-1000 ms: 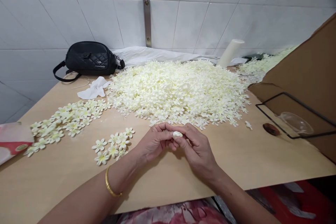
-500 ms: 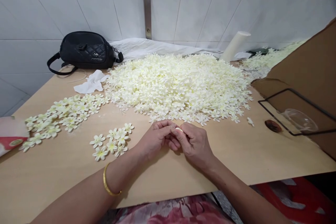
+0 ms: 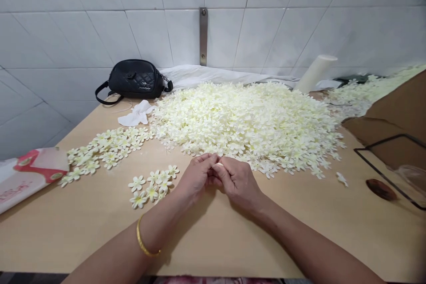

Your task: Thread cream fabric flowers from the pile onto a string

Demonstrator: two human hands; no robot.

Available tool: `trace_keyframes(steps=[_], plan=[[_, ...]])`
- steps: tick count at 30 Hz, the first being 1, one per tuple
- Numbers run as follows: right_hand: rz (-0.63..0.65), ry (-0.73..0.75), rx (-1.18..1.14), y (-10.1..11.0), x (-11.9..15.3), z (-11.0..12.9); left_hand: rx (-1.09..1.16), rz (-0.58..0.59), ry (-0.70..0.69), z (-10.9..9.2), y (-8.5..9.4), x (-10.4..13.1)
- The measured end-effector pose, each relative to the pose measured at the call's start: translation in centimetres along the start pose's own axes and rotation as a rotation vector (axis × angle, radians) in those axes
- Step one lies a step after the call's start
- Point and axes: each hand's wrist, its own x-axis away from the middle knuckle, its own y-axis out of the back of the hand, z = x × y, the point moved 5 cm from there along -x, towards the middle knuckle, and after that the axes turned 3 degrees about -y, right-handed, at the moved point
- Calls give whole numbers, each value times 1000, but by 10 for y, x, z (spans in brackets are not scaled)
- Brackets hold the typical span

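My left hand (image 3: 197, 176) and my right hand (image 3: 240, 181) meet in front of a big heap of pale yellow-white artificial flowers (image 3: 239, 120). Both are closed, fingertips pressed together around one small artificial flower (image 3: 219, 165). Only a pale sliver of that flower shows; the fingers cover the rest. Left of my left hand lies a small cluster of loose flowers (image 3: 152, 192) with yellow centres, partly behind my wrist. Farther left spreads a longer band of similar flowers (image 3: 108, 147).
A black bag (image 3: 135, 80) and a crumpled white tissue (image 3: 137, 113) lie at the back left. At the left edge is a red-and-white packet (image 3: 36, 171). A white roll (image 3: 316, 73) leans behind the heap. On the right stand brown cardboard (image 3: 396, 106) and a black wire frame (image 3: 376, 166).
The camera view has tilted up and swung left, so the scene sits lower and farther right. Both hands stay together on the small flower.
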Motion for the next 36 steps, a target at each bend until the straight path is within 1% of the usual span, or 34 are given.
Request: trace_keyframes(steps=[4,7,9,11,13,15,17,20,22,24,26,29,32,36], plan=[[-79,-20,-30,2,0,-8,-41,-43,-1,-2,-4,-4],[-129,43,-99,7,0,-8,-36,-66,-21,-7,-5,-12],[-146,77,-115,10,0,-7,-23,-67,-30,-7,-5,-16],[-144,56,-108,12,2,-8,0,-45,-36,-5,-5,-19],[-119,-5,-120,13,2,-10,10,-9,-39,-1,-5,-18],[-101,-86,-194,14,3,-14,-21,24,-46,0,-4,-15],[-90,-194,-364,14,2,-19,-110,33,-87,-3,-3,-10],[-28,-348,-688,10,1,-22,-286,41,-211,-14,-6,-4],[29,-376,-811,8,0,-19,-343,80,-275,-19,-10,-1],[73,-373,-844,8,-1,-15,-334,111,-304,-21,-14,1],[100,-389,-880,8,-1,-14,-297,105,-308,-21,-14,1],[135,-432,-994,4,0,-18,-264,88,-304,-19,-14,1],[150,-473,-1076,-2,-1,-24,-314,109,-300,-19,-17,2],[166,-505,-1080,-7,0,-29,-373,97,-296,-18,-19,5]])
